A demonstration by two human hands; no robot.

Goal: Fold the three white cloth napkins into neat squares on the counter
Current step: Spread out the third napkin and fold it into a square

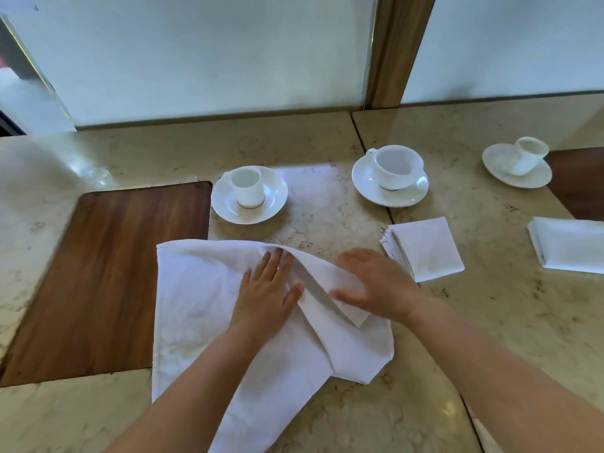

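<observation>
A large white napkin (196, 308) lies spread and rumpled on the marble counter (490, 322) in front of me. My left hand (266, 294) presses flat on its middle, fingers apart. My right hand (372, 282) rests palm down on a flap of the same napkin that is turned over toward the left; I cannot tell if its fingers pinch the cloth. A folded white napkin square (428, 248) lies just right of my right hand. Another folded napkin (568, 245) sits at the right edge of view.
A small white cup on a saucer (248, 194) stands just behind the napkin. A wider cup and saucer (390, 176) and a third set (518, 163) stand further right. A dark wood inlay (108, 276) lies to the left. Frosted glass panels close off the back.
</observation>
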